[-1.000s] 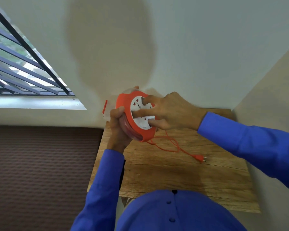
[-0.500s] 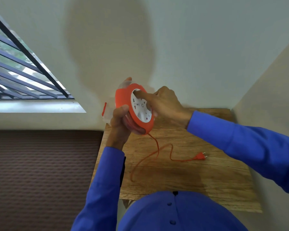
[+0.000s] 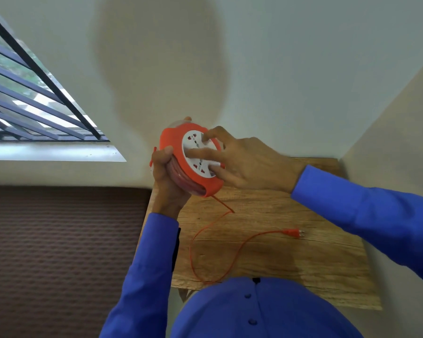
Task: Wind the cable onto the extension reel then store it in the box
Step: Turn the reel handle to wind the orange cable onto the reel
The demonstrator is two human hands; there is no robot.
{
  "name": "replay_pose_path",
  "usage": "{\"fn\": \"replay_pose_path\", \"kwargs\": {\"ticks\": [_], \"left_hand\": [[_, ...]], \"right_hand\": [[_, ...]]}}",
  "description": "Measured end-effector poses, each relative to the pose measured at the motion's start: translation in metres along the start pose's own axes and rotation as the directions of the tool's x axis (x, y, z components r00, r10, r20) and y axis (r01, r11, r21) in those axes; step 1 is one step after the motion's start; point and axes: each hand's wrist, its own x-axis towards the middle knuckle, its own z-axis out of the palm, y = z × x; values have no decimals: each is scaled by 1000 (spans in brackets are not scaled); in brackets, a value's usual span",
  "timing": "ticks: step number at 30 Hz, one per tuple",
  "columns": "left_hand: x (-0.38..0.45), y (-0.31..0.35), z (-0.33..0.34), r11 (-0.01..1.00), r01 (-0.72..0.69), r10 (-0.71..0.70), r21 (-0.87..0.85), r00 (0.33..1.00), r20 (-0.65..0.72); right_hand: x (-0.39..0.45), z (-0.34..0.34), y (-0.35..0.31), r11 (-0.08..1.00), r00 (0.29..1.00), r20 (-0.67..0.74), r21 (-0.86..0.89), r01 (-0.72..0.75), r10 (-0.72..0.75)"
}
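An orange extension reel [image 3: 174,152] with a white socket face [image 3: 193,152] is held upright above the far left corner of the wooden table [image 3: 291,240]. My left hand [image 3: 167,176] grips its rim from the left side. My right hand [image 3: 239,162] lies on the socket face with its fingers spread across it. A thin orange cable [image 3: 205,230] hangs from the reel's bottom, loops over the table near my chest, and ends in an orange plug [image 3: 291,232] lying flat on the wood. No box is in view.
The table stands in a corner, with walls behind it and to its right. A brown textured surface [image 3: 59,240] lies to the left. A barred window [image 3: 34,106] is at upper left.
My right hand has turned on the socket face, its fingers now spread wider. The loose cable loop on the table has shifted toward my chest, and the plug stays in about the same place.
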Motion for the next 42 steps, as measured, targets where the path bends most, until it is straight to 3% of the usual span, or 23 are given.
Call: {"fn": "replay_pose_path", "kwargs": {"ticks": [3,5,8,10,15,17,19,21,22,23,26,28,29,31,33,35,37,39,41,42], "left_hand": [[-1,-3,5,998,57,-57,6,998,-10],[-3,-6,10,996,84,-84,29,996,-18],[-1,-7,13,995,76,-76,60,997,-2],[1,-7,15,993,75,-76,89,997,9],[-2,-9,15,969,31,-25,244,999,-30],[-4,-7,13,925,27,-12,378,999,-40],[-4,-5,10,864,11,3,504,1000,-26],[-3,-5,7,852,28,-16,523,999,-28],[-5,-6,7,866,50,-33,497,999,-42],[-8,-7,8,885,66,-48,461,998,-50],[-9,-12,12,939,100,-85,329,995,-60],[-7,-13,13,962,67,-56,263,997,-50],[-6,-13,12,971,43,-37,236,999,-33],[-3,-13,10,987,35,-35,159,999,-5],[-1,-12,6,994,48,-47,103,999,-7],[1,-14,0,994,55,-56,93,998,15],[-1,-16,1,992,100,-103,75,994,40],[-1,-17,3,989,119,-122,86,992,40],[0,-16,4,987,83,-87,139,996,18],[1,-15,5,983,72,-76,168,997,15]], "right_hand": [[0,-8,5,994,995,76,-87,64,-57],[2,-13,6,995,999,28,-99,34,-32],[7,-16,-2,976,975,-97,113,-187,198],[9,-14,-8,895,918,-126,304,-325,376],[15,4,-8,752,790,-134,436,-495,598],[16,13,-5,597,706,-61,588,-546,705],[14,18,-6,335,600,137,723,-605,788],[12,18,-7,163,564,326,743,-649,759],[11,17,-7,173,581,351,731,-660,735],[10,16,-8,256,617,318,705,-662,719],[3,14,-8,727,773,-30,366,-581,633],[-1,15,-8,895,873,-201,124,-428,445],[-3,13,-8,941,918,-208,80,-330,339],[-9,12,-2,992,986,-108,24,-123,125],[-13,10,7,994,999,7,-102,44,-43],[-14,6,14,972,991,47,-197,130,-123],[-12,3,17,972,989,5,-186,144,-146],[-9,4,14,991,986,-127,-100,91,-103],[-5,4,6,985,963,-236,141,-96,127],[-3,5,2,937,936,-219,280,-210,276]]}}
